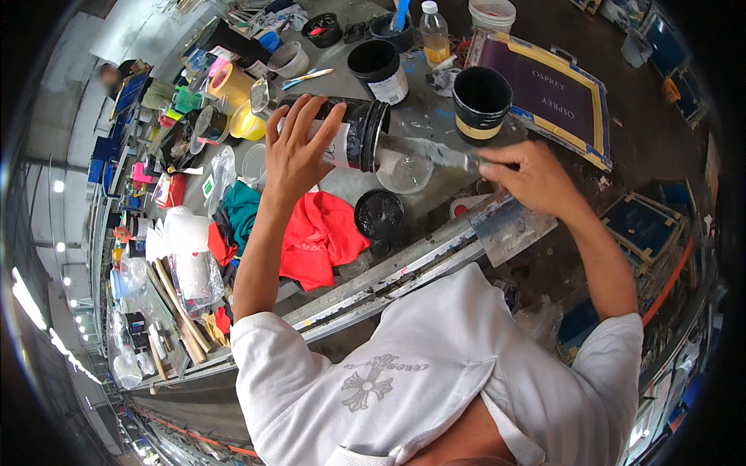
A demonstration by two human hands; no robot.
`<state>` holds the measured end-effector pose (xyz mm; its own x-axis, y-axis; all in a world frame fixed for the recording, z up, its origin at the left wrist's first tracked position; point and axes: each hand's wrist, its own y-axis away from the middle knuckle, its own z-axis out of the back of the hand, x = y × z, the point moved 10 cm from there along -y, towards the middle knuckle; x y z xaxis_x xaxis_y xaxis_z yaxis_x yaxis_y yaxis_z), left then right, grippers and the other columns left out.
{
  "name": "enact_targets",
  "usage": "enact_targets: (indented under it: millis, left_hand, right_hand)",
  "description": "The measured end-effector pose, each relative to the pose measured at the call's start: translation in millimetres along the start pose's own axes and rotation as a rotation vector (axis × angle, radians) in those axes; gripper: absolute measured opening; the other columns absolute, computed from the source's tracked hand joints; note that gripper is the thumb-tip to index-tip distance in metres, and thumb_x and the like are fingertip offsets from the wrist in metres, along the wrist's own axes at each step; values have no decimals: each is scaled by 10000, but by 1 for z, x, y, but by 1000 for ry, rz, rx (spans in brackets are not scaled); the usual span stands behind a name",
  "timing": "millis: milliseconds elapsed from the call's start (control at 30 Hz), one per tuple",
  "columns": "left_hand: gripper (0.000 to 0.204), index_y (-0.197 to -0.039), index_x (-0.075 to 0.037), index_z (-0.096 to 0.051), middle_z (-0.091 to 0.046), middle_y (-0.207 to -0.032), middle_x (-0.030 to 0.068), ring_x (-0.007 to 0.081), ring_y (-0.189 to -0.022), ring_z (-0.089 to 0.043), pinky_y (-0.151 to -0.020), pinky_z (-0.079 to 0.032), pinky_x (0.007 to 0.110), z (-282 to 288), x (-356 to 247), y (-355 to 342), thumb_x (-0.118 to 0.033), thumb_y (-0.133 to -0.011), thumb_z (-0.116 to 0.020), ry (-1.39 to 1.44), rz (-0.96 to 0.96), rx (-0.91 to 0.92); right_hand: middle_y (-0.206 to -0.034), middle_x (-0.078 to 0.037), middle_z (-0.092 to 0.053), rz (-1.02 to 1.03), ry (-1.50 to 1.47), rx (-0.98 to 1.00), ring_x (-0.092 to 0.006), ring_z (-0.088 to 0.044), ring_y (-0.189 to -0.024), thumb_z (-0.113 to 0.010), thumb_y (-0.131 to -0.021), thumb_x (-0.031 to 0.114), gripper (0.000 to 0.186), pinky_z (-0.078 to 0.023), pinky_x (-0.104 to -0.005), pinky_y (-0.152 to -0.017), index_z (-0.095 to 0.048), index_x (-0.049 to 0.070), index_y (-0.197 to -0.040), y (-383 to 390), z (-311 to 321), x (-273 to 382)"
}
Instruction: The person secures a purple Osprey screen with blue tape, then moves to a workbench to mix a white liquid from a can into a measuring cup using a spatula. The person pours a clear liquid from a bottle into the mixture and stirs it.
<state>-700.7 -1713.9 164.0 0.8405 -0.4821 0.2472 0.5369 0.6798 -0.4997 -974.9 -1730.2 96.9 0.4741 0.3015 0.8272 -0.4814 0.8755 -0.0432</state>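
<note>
My left hand (299,151) is wrapped round a black plastic tub (362,128) with a white label. The tub lies tilted on its side, its mouth facing right. In my right hand (536,179) is a spatula (435,153), gripped by its handle, with the smeared blade pointing left at the tub's mouth. Just below the mouth and blade stands a clear plastic cup (407,179). Nearer to me lies a round black lid (378,216) with dark residue. What is inside the tub is hidden from this angle.
Black tubs (481,102) and a bottle of amber liquid (435,39) stand beyond my hands. A framed screen (544,85) with yellow tape is at the far right. Red cloth (322,241) lies by my left forearm. Containers, including a yellow one (247,122), crowd the left.
</note>
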Motion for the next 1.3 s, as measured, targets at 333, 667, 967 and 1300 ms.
enact_targets:
  millis: [333,667,967,1300]
  left_hand:
    - [670,-1350,-279,-561,-575,-1327,47,238,-1283,-536,-1067,-357,448,-17,-25,-18,-143,-730,-774,-32,-83,48]
    - [802,-1350,-251,-565,-570,-1298,58,265,-1267,-540,-1053,-357,495,-27,-9,4,-133,-597,-813,37,71,77]
    - [1003,-1385,-219,-529,-536,-1370,74,271,-1304,-503,-1065,-346,467,-23,-8,31,-197,-448,-887,7,212,90]
    - [1016,-1380,-190,-540,-534,-1335,78,282,-1279,-508,-1068,-328,491,-14,3,53,-190,-428,-895,17,356,72]
  right_hand:
    - [-931,-64,-562,499,813,-259,-244,-609,-871,-671,-831,130,443,-523,-354,-728,-686,181,-1271,3,-17,63]
    - [-986,-77,-585,466,867,-211,-249,-611,-945,-647,-809,102,475,-527,-358,-804,-656,150,-1282,19,-19,51]
    - [-820,-67,-568,282,789,-94,-252,-618,-803,-697,-857,177,294,-516,-389,-693,-712,116,-1145,19,13,65]
    - [-746,-152,-672,125,801,30,-359,-691,-730,-655,-885,226,164,-537,-472,-632,-705,85,-953,9,11,68]
